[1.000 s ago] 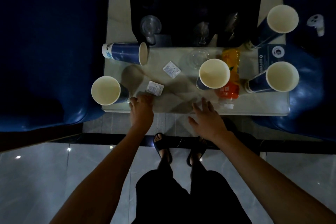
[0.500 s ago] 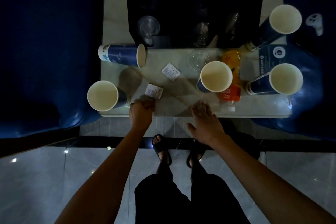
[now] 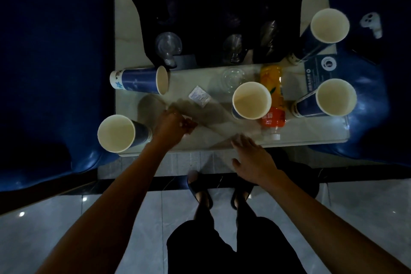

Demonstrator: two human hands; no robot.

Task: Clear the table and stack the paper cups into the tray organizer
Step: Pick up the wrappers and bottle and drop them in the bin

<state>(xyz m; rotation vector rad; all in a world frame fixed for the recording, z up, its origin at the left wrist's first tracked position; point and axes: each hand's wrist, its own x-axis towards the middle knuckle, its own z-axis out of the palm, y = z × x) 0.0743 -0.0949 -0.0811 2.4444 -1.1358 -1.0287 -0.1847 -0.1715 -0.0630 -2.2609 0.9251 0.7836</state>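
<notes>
Table: cups, bottle, packet.

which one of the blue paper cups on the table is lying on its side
The blue paper cup at the table's far left lies on its side, its mouth facing right toward the table's middle. The other four blue paper cups stand upright, showing their cream insides from above.

cups navy w/ cream insides; bottle orange, red label, white cap; worktop pale marble; sofas blue
</notes>
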